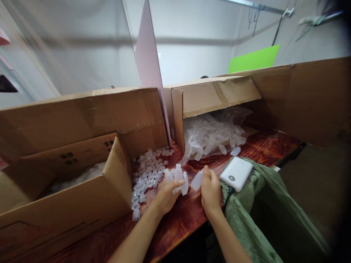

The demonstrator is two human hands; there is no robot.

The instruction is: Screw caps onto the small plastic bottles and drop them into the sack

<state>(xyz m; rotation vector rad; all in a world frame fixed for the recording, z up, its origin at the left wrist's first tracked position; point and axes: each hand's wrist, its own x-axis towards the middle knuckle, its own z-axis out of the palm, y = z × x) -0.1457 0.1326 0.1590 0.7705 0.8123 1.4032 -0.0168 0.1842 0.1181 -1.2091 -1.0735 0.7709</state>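
Observation:
Several translucent white plastic pieces stick up from my left hand, whose fingers are closed around them. Just to the right, my right hand pinches one flat translucent plastic piece between thumb and fingers. The two hands are close together over the reddish wood-patterned table. Beside my left hand lies a spread of short clear plastic rings. Beyond my hands, a cardboard box on its side holds a clear bag of similar flat pieces, some spilling out at its mouth.
At the left stands an open cardboard box with translucent pieces inside. A white power bank with a black cable rests on a green sack at the right table edge. A pale upright board divides the boxes.

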